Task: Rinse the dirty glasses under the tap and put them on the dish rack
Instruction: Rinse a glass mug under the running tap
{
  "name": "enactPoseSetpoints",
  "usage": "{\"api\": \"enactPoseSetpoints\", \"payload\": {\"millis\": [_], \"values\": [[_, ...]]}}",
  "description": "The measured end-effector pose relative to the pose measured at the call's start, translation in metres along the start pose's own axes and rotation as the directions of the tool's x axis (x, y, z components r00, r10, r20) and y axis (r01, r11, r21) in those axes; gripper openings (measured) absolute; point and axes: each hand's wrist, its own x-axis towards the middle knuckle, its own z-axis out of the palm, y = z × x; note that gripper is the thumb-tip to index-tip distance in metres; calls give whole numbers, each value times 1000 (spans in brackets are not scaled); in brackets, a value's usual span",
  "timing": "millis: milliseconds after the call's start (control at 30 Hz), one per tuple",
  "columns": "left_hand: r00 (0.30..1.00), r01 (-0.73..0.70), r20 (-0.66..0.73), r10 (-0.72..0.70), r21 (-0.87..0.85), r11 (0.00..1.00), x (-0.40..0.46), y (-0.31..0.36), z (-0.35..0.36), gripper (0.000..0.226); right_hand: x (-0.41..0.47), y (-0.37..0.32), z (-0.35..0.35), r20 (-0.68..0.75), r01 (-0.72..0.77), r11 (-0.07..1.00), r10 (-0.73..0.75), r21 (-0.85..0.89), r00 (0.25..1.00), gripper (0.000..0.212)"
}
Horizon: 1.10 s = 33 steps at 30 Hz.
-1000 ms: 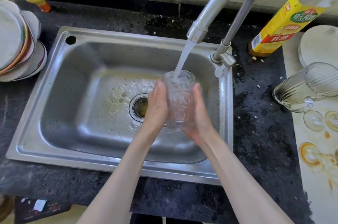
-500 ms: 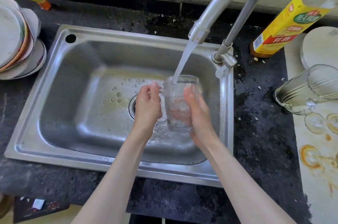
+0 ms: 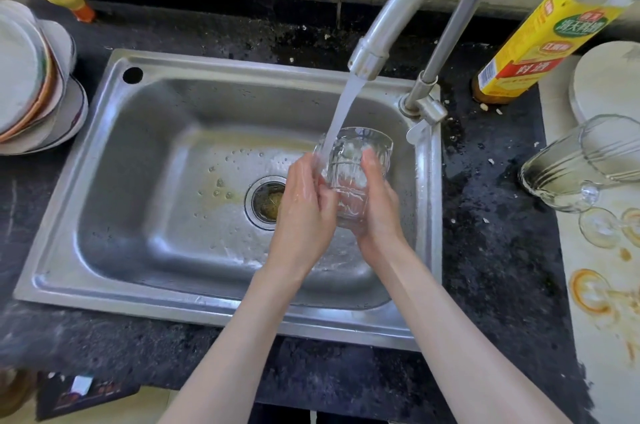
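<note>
Steel sink, tap running into it. Clear tumbler, upright over the basin under the stream; left hand and right hand both wrapped round its sides. Step: rinsing; next likely needs emptying, then carrying to a rack, not in view.

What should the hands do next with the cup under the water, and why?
Probably tip the glass to pour it out. Both the left hand and the right hand grip it upright over the sink, and the tap stream is running into it.
</note>
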Motion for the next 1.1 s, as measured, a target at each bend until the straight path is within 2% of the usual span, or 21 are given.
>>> {"api": "enactPoseSetpoints", "payload": {"millis": [100, 167, 233, 300, 333, 400, 433, 500, 567, 633, 700, 767, 800, 867, 933, 967, 1033, 1100], "values": [[997, 67, -22, -67, -38, 997, 0, 1, -2, 18, 2, 1, -1, -52, 59, 996, -62, -64, 997, 61], [965, 253, -9, -261, -208, 945, 1, 0, -7, 16, 0, -3, 0, -43, 119, 983, -126, -142, 991, 54], [882, 453, 112, -457, -469, 759, 4, 0, -15, 16, 0, -6, -2, 9, 187, 957, -190, -221, 982, 50], [811, 546, 260, -524, -657, 520, 11, 0, -22, 13, -2, -7, -4, 88, 234, 939, -219, -252, 972, 34], [782, 577, 320, -535, -695, 429, 16, 0, -25, 20, -3, -7, -5, 127, 244, 932, -217, -267, 968, 30], [723, 656, 428, -543, -671, 345, 23, 3, -31, 33, -3, -2, -9, 205, 244, 923, -188, -296, 960, 46], [698, 694, 475, -537, -633, 343, 25, 6, -33, 38, -3, 1, -12, 238, 237, 931, -172, -279, 956, 56], [670, 737, 522, -528, -550, 392, 25, 8, -36, 44, -4, 2, -18, 296, 224, 944, -148, -243, 944, 58], [669, 744, 497, -553, -446, 498, 24, 5, -37, 51, -2, -1, -23, 339, 242, 934, -146, -264, 929, 51], [681, 728, 440, -585, -327, 602, 22, 3, -38, 54, -1, -4, -28, 417, 290, 907, -147, -305, 897, 57], [717, 682, 388, -579, -217, 699, 17, 5, -40, 53, 0, -4, -31, 476, 306, 888, -116, -343, 872, 68], [780, 593, 357, -513, -161, 789, 9, 10, -42, 48, 1, 0, -37, 520, 283, 897, -72, -338, 851, 73], [812, 546, 344, -471, -165, 822, 6, 11, -43, 46, 1, 3, -39, 524, 260, 905, -50, -336, 850, 72], [865, 463, 286, -413, -132, 877, 2, 10, -42, 53, -4, 5, -38, 497, 221, 925, -41, -310, 867, 53], [876, 460, 238, -419, -160, 873, 0, 7, -38, 55, -8, 9, -34, 436, 202, 941, -67, -270, 897, 41], [869, 484, 232, -437, -211, 849, -1, 7, -36, 51, -8, 12, -31, 402, 200, 945, -83, -258, 912, 45], [862, 504, 236, -449, -309, 806, -4, 8, -32, 42, -5, 17, -24, 330, 191, 962, -120, -193, 936, 68], [858, 513, 233, -457, -376, 772, -6, 10, -31, 39, -6, 21, -20, 324, 182, 975, -134, -124, 937, 80]]}}
